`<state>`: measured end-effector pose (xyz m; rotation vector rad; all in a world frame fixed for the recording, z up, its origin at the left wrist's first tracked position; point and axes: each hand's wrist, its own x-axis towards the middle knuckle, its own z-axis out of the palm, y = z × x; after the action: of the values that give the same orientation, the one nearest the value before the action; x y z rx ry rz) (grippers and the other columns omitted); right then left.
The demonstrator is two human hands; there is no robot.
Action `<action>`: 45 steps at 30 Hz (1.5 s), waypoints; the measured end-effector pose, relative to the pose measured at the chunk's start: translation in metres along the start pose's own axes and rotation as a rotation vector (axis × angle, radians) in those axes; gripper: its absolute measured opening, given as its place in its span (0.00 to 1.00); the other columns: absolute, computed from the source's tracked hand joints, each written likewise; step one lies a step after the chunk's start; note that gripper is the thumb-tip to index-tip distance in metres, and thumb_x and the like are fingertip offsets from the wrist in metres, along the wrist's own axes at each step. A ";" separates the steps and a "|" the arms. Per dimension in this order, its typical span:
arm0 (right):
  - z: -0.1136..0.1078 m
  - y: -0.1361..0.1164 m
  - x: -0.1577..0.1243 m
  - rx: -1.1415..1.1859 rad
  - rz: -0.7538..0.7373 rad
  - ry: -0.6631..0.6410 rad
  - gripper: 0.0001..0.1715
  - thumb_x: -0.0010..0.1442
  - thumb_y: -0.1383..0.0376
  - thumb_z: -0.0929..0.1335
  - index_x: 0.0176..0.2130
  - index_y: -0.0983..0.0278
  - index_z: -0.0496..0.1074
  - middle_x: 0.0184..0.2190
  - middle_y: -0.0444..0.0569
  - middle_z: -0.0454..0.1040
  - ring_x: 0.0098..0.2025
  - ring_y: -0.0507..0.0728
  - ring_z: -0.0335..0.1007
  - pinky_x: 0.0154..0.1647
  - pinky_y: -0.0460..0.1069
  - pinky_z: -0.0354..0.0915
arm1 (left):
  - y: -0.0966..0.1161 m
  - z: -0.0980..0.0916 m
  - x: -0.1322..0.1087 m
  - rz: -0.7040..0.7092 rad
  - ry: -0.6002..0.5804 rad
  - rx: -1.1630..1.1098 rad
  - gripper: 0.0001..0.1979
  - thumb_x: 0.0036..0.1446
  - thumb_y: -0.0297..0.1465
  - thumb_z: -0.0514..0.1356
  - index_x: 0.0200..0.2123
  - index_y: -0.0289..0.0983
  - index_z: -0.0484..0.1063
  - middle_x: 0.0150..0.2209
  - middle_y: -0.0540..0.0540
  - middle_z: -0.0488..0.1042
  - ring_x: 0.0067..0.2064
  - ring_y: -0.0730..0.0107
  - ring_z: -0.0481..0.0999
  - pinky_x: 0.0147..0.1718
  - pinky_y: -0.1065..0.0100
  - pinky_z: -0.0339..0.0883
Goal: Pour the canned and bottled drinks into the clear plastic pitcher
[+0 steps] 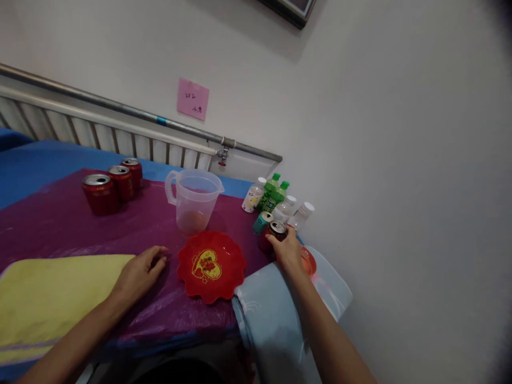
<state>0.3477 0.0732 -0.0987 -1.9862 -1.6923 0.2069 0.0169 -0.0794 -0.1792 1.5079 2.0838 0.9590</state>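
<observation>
My right hand (288,250) is wrapped round a red drink can (273,233) at the right end of the table, next to a teal can (262,222). My left hand (141,273) rests on the purple plastic sheet (60,229), fingers loosely curled and holding nothing, just left of a red scalloped plate (211,265) with a yellow heart. A clear plastic measuring jug (193,200) stands upright behind the plate. Three red cans (113,186) stand in a row at the back left.
Green and clear bottles (280,201) cluster at the table's back right corner by the wall. A yellow cloth (52,298) lies front left. A light blue covered object (280,314) sits at the table's right front. A radiator runs along the wall behind.
</observation>
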 end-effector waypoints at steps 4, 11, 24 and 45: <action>-0.001 -0.015 -0.005 0.184 -0.091 0.054 0.38 0.51 0.53 0.68 0.57 0.66 0.61 0.51 0.57 0.75 0.51 0.63 0.72 0.50 0.53 0.65 | -0.004 0.004 -0.001 0.093 -0.014 -0.002 0.15 0.58 0.39 0.49 0.41 0.41 0.72 0.42 0.46 0.79 0.44 0.62 0.78 0.46 0.65 0.68; -0.026 -0.090 0.001 0.336 -0.501 0.117 0.37 0.49 0.57 0.67 0.57 0.64 0.65 0.55 0.54 0.71 0.55 0.64 0.67 0.57 0.57 0.61 | -0.004 0.008 -0.005 0.179 -0.008 0.073 0.16 0.58 0.34 0.49 0.41 0.38 0.74 0.45 0.41 0.79 0.46 0.58 0.77 0.48 0.59 0.67; -0.011 -0.189 0.024 -0.231 -1.211 0.319 0.32 0.53 0.67 0.66 0.58 0.65 0.65 0.50 0.60 0.71 0.51 0.66 0.64 0.50 0.59 0.57 | -0.007 0.009 -0.006 0.210 -0.110 0.103 0.16 0.60 0.26 0.48 0.44 0.34 0.74 0.45 0.38 0.77 0.47 0.56 0.74 0.48 0.55 0.65; -0.020 -0.225 0.020 -0.674 -1.391 0.206 0.23 0.61 0.71 0.62 0.56 0.64 0.67 0.51 0.58 0.71 0.53 0.64 0.60 0.57 0.59 0.50 | -0.014 0.010 -0.010 0.259 -0.180 0.005 0.15 0.59 0.27 0.49 0.44 0.38 0.73 0.43 0.42 0.76 0.46 0.56 0.73 0.47 0.52 0.66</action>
<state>0.1633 0.1058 0.0292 -0.6492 -2.7213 -1.1031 0.0173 -0.0879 -0.1974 1.8271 1.7981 0.8690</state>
